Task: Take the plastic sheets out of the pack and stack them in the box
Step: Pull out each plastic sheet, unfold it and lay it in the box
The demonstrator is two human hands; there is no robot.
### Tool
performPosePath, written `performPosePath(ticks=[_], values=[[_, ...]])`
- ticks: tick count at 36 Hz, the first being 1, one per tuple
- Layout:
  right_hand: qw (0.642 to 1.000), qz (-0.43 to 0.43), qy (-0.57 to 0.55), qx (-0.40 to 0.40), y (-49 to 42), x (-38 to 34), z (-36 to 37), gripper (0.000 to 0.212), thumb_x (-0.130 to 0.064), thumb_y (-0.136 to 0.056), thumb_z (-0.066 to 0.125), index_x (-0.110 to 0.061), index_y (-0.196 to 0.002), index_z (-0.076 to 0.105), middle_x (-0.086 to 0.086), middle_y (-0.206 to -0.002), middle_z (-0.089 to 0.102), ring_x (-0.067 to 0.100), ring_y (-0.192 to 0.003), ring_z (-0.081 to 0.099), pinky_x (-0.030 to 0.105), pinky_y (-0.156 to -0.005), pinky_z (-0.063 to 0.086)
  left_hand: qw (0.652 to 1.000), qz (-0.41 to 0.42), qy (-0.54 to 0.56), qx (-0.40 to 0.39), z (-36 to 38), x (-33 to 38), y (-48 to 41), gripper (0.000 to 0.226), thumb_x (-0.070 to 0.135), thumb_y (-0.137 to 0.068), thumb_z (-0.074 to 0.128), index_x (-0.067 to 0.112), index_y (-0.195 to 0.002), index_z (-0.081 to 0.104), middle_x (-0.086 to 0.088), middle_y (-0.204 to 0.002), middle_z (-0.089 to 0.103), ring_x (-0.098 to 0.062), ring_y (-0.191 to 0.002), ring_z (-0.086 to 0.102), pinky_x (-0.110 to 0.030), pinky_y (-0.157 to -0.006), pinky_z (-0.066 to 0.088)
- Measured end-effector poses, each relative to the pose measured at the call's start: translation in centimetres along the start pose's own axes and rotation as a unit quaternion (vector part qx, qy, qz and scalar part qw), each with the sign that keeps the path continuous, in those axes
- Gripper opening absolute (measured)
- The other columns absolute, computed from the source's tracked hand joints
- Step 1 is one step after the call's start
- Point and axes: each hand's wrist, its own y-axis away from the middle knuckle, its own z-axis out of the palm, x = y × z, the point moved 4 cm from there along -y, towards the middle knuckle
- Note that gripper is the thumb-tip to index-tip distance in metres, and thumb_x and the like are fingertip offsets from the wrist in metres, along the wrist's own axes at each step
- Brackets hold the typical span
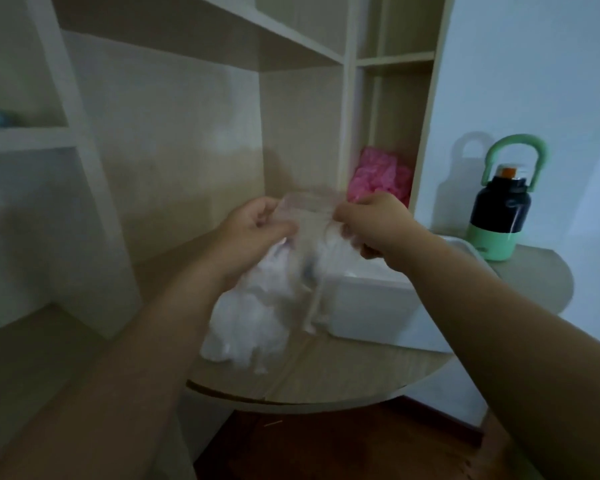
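- With left hand and right hand, pinching top edge of clear pack.
- Holding it just left of white box on round table.

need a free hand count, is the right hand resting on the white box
No, the right hand pinches the top edge of the clear pack, together with the left hand, raised above the white box.

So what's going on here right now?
A person holds a clear plastic piece up by its top edge, left hand and right hand each pinching an end, above the round table. A crumpled white plastic bundle hangs or lies just below; blur hides which. The white box sits beside it, under the right forearm.
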Motion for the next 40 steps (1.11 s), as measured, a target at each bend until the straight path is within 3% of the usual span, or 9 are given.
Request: performPosePath(ticks=[4, 9, 13, 18, 25, 30, 34, 38, 40], values=[[0.994, -0.068, 0.083, -0.014, -0.3, 0.1, -1.8, 0.060, -0.028, -0.080, 0.072, -0.012, -0.132, 0.047, -0.001, -0.108, 0.055, 0.010, -0.086, 0.054, 0.017, -0.066, 0.040, 0.999, -0.002, -0.031, -0.037, 1.2, 1.1, -1.7, 0.004, 0.016, -0.081, 0.069, 0.016, -0.079, 0.065, -0.010, -0.079, 0.057, -0.020, -0.076, 0.049, -0.028, -0.068, 0.038], [0.984, -0.109, 0.141, 0.004, -0.6, -0.2, -3.8, 0.024, -0.021, -0.089, 0.062, 0.003, -0.084, 0.063, 0.009, -0.071, 0.058, 0.013, -0.060, 0.050, 0.022, -0.050, 0.045, 0.993, -0.021, -0.074, -0.093, 3.8, 1.9, -3.5, 0.009, 0.019, -0.083, 0.069, 0.017, -0.074, 0.066, -0.007, -0.077, 0.057, -0.017, -0.071, 0.048, -0.024, -0.064, 0.038], [0.996, -0.006, 0.065, 0.061, -1.8, 1.9, -6.5, 0.020, -0.012, -0.092, 0.054, 0.000, -0.078, 0.062, 0.009, -0.063, 0.051, 0.016, -0.049, 0.046, 0.020, -0.039, 0.044, 0.973, 0.010, -0.228, 0.014, 3.8, 1.1, -6.5, 0.015, 0.021, -0.087, 0.065, 0.013, -0.098, 0.069, -0.002, -0.086, 0.064, -0.016, -0.079, 0.059, -0.026, -0.070, 0.045], [0.966, 0.092, 0.216, 0.106, -3.9, 6.3, -9.7, 0.023, -0.018, -0.094, 0.052, 0.003, -0.096, 0.061, 0.015, -0.079, 0.057, 0.023, -0.056, 0.049, 0.025, -0.050, 0.042, 0.920, 0.085, -0.350, 0.155, 4.0, 1.4, -6.8, 0.048, 0.039, -0.081, 0.056, 0.018, -0.124, 0.059, -0.008, -0.123, 0.058, -0.027, -0.114, 0.054, -0.037, -0.096, 0.044], [0.903, 0.112, 0.403, 0.098, -4.7, 9.3, -10.8, 0.025, -0.020, -0.094, 0.051, 0.001, -0.106, 0.058, 0.011, -0.088, 0.054, 0.025, -0.080, 0.051, 0.030, -0.069, 0.041, 0.915, 0.126, -0.341, -0.175, 9.6, 0.8, -5.6, 0.023, 0.025, -0.090, 0.063, 0.022, -0.113, 0.068, 0.011, -0.108, 0.062, -0.002, -0.099, 0.059, 0.001, -0.075, 0.035], [0.903, 0.091, 0.409, 0.096, -4.6, 9.4, -10.8, 0.048, -0.031, -0.091, 0.059, -0.006, -0.128, 0.041, 0.016, -0.119, 0.056, 0.031, -0.106, 0.056, 0.036, -0.082, 0.045, 0.864, 0.041, -0.418, -0.278, 11.1, -2.4, -6.4, 0.038, 0.034, -0.084, 0.071, 0.028, -0.120, 0.065, 0.008, -0.123, 0.061, -0.008, -0.108, 0.057, -0.031, -0.095, 0.046], [0.864, -0.008, 0.485, 0.133, -3.8, 7.4, -10.6, 0.052, -0.044, -0.087, 0.059, -0.013, -0.127, 0.043, 0.012, -0.124, 0.049, 0.031, -0.112, 0.050, 0.040, -0.092, 0.041, 0.858, 0.028, -0.427, -0.284, 11.4, -3.3, -6.9, 0.045, 0.037, -0.079, 0.075, 0.032, -0.122, 0.062, 0.012, -0.121, 0.060, -0.005, -0.101, 0.057, -0.035, -0.094, 0.049], [0.881, -0.020, 0.471, -0.024, -3.6, 7.0, -8.5, 0.030, -0.042, -0.089, 0.059, -0.014, -0.099, 0.065, 0.001, -0.090, 0.063, 0.015, -0.080, 0.057, 0.029, -0.074, 0.047, 0.809, 0.022, -0.496, -0.314, 11.9, -4.4, -6.8, 0.053, 0.047, -0.077, 0.072, 0.037, -0.127, 0.058, 0.012, -0.131, 0.056, -0.010, -0.114, 0.053, -0.032, -0.100, 0.042], [0.856, 0.031, 0.497, -0.142, -3.7, 8.2, -7.1, 0.040, -0.045, -0.087, 0.061, -0.014, -0.111, 0.065, 0.001, -0.105, 0.065, 0.016, -0.095, 0.059, 0.030, -0.085, 0.045, 0.771, 0.007, -0.536, -0.344, 12.5, -4.8, -6.7, 0.054, 0.047, -0.082, 0.068, 0.037, -0.133, 0.053, 0.008, -0.137, 0.053, -0.014, -0.120, 0.051, -0.030, -0.100, 0.040]])
